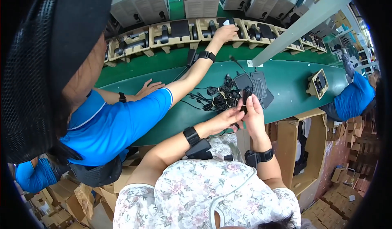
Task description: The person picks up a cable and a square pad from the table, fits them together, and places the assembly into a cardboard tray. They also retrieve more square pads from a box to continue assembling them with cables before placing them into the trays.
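Left hand and right hand pinch a cable bundle near the bench edge, open room rightward.

Cables lie heaped on the table, with plates just right of them. Before the plates, a bundle is in the right hand, the left hand beside it. Farther right, a tray stands on the table. Behind the table runs a row of trays; boxes stand behind that row. A carton stands before the table, at right.
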{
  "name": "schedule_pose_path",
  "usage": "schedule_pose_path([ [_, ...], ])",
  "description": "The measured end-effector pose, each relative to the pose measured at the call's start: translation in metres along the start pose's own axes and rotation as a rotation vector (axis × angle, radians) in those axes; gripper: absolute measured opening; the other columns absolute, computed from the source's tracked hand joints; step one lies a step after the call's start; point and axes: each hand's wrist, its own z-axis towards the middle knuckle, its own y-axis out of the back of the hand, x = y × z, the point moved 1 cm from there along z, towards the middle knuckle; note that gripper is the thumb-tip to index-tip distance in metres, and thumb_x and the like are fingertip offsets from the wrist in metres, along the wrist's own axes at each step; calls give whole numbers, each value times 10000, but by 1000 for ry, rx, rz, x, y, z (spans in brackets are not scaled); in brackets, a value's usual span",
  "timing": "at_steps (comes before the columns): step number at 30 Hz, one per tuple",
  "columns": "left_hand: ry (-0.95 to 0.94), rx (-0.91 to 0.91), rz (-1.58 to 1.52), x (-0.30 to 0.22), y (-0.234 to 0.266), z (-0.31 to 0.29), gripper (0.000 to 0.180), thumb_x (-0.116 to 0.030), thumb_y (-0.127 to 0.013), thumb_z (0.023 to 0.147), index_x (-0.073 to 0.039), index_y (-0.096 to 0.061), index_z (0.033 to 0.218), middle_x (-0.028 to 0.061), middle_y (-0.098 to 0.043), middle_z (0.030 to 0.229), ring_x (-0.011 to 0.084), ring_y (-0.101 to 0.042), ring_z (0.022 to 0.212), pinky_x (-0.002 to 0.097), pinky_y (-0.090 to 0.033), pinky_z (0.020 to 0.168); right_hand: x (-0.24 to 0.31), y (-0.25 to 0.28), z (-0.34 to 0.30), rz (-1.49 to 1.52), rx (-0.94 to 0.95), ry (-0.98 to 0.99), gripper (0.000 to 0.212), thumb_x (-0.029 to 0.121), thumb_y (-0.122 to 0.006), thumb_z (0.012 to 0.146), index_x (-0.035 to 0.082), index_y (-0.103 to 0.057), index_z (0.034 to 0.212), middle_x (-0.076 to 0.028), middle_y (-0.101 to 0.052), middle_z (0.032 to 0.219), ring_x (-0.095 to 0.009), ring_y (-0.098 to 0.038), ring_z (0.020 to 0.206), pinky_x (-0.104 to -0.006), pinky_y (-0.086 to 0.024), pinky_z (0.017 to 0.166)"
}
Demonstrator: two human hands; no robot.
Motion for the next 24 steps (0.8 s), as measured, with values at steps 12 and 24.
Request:
schedule_pose_path([
  [12, -507, -469, 1347, -57, 12, 16, 271, -226, -517, 900, -24, -480, 1077, 85, -552, 998, 142, -584, 772, 278, -486, 652, 26, 25, 15, -215, 165, 46, 144, 153, -501, 908, 30, -544, 970, 14, -550, 742, -74, -495, 655, -216, -419, 635],
  [24, -29, -288, 104, -57, -29, 68, 258, -237, -449, 930, -36, -461, 1093, 71, -593, 797, 125, -593, 658, 246, -471, 559, 34, 62, 68, -85, 86, 31, 113, 157, -557, 880, 52, -570, 920, 20, -580, 796, -62, -518, 705, -190, -423, 658],
])
